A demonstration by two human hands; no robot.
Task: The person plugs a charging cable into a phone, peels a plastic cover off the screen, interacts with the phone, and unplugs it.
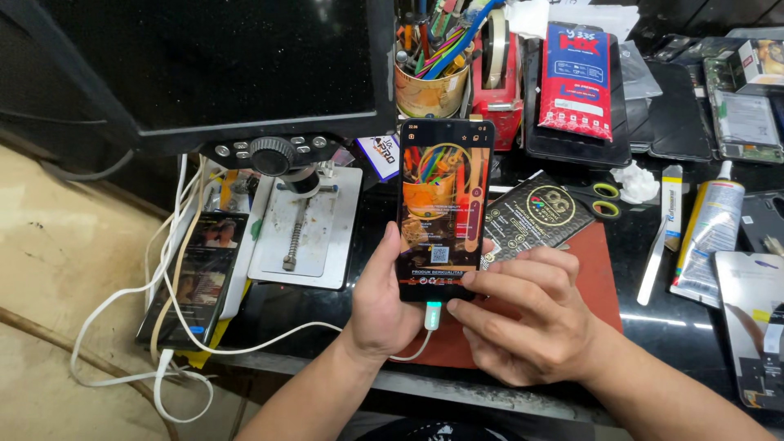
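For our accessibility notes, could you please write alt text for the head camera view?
A left hand holds a lit smartphone upright with a white cable plugged in, while the right hand touches its screen above a cluttered repair bench.

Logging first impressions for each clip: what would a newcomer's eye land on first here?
The lit phone at centre, held upright in the left hand with a white cable plugged into its bottom; the right hand touches the lower screen. Behind it stands a tin of tools, and a red packet lies at upper right.
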